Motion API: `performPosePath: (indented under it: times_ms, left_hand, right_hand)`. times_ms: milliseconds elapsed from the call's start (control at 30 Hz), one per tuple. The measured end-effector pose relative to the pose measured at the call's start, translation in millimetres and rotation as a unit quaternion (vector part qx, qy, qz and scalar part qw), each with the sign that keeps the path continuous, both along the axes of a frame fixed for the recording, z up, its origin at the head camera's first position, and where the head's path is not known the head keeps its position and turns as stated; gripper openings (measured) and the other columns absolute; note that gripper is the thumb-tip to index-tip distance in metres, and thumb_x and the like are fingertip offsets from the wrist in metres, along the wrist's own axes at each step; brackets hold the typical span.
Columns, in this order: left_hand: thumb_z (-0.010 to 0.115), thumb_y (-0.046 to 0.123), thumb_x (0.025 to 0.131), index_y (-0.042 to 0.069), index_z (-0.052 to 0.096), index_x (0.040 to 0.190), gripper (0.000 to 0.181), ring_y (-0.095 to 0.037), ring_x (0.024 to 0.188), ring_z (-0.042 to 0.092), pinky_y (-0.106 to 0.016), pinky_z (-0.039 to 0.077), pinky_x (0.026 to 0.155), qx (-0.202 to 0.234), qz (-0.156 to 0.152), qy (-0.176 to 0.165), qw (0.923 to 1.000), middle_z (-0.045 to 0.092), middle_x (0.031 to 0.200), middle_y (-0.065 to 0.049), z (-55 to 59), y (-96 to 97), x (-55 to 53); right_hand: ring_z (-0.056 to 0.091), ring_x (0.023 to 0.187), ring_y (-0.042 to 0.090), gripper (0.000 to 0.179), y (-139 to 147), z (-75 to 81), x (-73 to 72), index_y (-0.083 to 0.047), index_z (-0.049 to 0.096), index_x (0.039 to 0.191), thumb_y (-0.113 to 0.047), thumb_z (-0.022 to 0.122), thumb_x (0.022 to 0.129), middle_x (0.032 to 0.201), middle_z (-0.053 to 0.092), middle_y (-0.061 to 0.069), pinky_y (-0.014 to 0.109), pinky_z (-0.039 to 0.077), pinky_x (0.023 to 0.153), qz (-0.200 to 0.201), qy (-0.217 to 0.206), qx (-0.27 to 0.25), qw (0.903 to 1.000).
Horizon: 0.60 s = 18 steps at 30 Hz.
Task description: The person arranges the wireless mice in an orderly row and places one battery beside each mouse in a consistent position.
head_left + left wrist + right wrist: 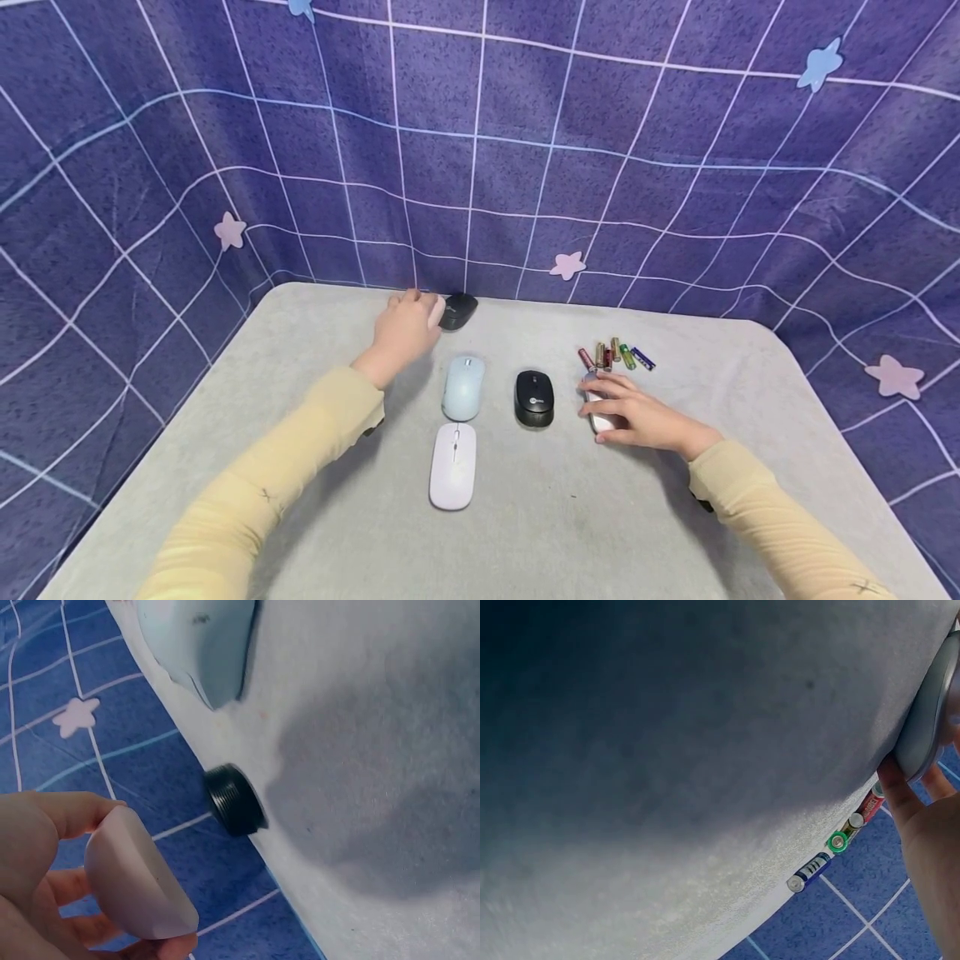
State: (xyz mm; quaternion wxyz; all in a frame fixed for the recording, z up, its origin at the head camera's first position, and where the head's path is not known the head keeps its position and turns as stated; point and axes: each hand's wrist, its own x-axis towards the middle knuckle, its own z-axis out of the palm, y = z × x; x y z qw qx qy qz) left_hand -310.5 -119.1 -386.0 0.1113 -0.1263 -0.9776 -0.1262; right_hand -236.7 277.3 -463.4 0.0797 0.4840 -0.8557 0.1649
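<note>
At the table's back edge my left hand (405,327) grips a pale pinkish-white computer mouse (139,877) between thumb and fingers. Just right of it in the head view lies a black mouse (458,311). On the right side my right hand (633,412) holds a white-and-grey mouse (926,712) by its sides, fingers on one edge and thumb near the other. The hand covers much of that mouse in the head view. Several loose batteries (615,350) lie just beyond its far end, in red, gold, green and blue.
Between the hands are a light blue mouse (463,388), a white mouse (453,467) nearer the front, and another black mouse (534,398). All lie on a pale grey table (525,533). A blue-purple gridded curtain (450,167) with stars hangs behind and at the sides.
</note>
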Motion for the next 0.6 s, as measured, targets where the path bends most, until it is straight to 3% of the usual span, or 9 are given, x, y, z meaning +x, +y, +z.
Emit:
performPosePath:
  times_ms: [400, 600]
  left_hand:
    - [0.062, 0.020, 0.080, 0.010, 0.055, 0.126, 0.049, -0.040, 0.096, 0.053, -0.051, 0.052, 0.073, 0.004, -0.026, 0.040, 0.9989, 0.055, 0.121, -0.017, 10.0, 17.4, 40.2]
    - [0.066, 0.021, 0.080, 0.008, 0.054, 0.128, 0.051, -0.040, 0.097, 0.054, -0.049, 0.052, 0.075, -0.003, -0.038, 0.043, 0.9983, 0.056, 0.123, -0.018, 16.5, 26.5, 59.0]
  right_hand:
    - [0.038, 0.123, 0.049, 0.042, 1, -1.2, 0.4, -0.015, 0.066, 0.112, -0.027, 0.077, 0.074, 0.132, 0.052, 0.020, 0.063, 0.028, 0.099, 0.000, 0.005, -0.004, 1.0000]
    - [0.038, 0.123, 0.048, 0.041, 0, -1.6, -0.6, -0.015, 0.065, 0.112, -0.027, 0.077, 0.074, 0.131, 0.052, 0.020, 0.062, 0.028, 0.099, 0.001, 0.009, -0.005, 0.9999]
